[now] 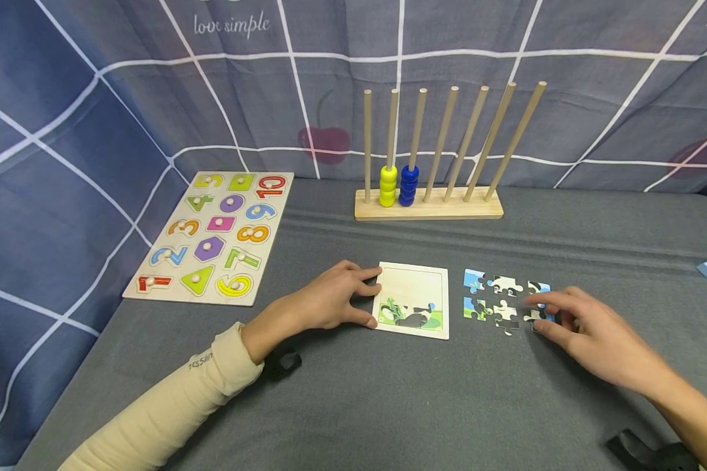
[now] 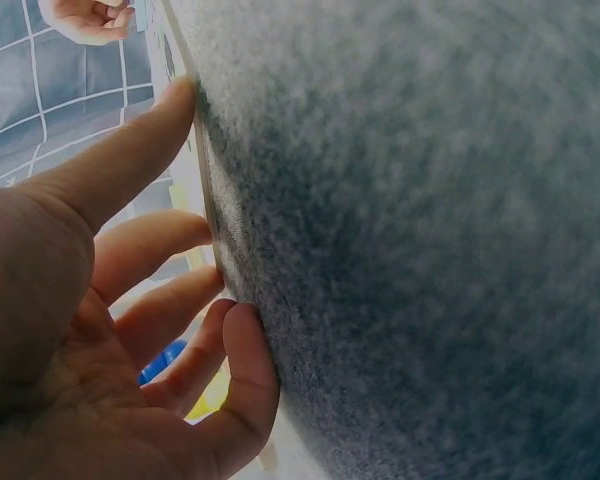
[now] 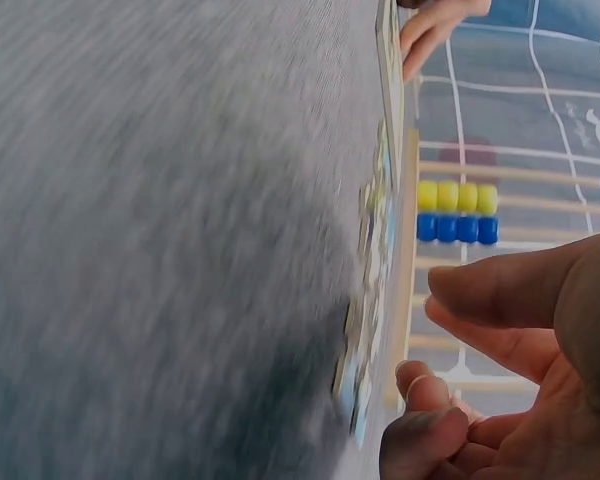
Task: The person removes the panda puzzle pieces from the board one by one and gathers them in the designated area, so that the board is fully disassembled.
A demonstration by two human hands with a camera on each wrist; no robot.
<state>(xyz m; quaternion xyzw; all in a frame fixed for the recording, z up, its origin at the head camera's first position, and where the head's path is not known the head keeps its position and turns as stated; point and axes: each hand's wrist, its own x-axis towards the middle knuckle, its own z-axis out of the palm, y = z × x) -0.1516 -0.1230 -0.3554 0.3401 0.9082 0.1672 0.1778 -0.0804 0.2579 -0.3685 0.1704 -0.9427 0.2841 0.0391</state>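
Looking through the head view, I see the puzzle pieces (image 1: pixel 505 311) on the desk (image 1: pixel 342 405), just right of the puzzle tray (image 1: pixel 412 282). The left hand (image 1: pixel 326 299) has loose fingers touching the tray's left edge; the right hand (image 1: pixel 595 340) hovers over the rightmost pieces, thumb and finger apart. In the left wrist view, thumb and fingertips touch the edge; I should press softly so the tray can't slide. In the right wrist view, nothing is held; I'd best pinch one piece by its sides and bump no others.

Blue, green, black-and-white puzzle pieces (image 1: pixel 505 311)
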